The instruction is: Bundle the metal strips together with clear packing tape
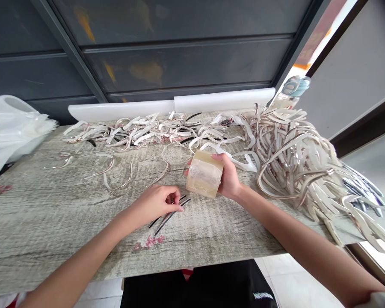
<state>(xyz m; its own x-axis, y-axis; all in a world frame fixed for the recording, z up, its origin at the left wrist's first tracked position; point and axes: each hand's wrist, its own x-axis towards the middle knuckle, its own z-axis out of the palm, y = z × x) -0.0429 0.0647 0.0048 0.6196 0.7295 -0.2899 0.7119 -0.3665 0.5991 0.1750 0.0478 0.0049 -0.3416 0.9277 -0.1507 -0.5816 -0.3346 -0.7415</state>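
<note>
My right hand (229, 175) is wrapped round a wide roll of clear tape (204, 174), held tilted just above the table. Loose, wrinkled film shows on the roll's face. To its left, my left hand (167, 200) has its fingers curled, thumb and fingertips close together. Whatever they may pinch is too small to make out. Right under those fingers lie a few thin black and silver strips (171, 216) on the table. Farther back, several thin curved strips with shiny edges (118, 171) are spread out singly.
A wood-patterned table (67, 231) spans the view. Tangled white strips (147, 130) lie along its back, and a big heap of curved strips (295, 158) covers the right side. White plastic bags (14, 128) sit at left. White rolled sheets (224, 99) line the dark panel (186, 64).
</note>
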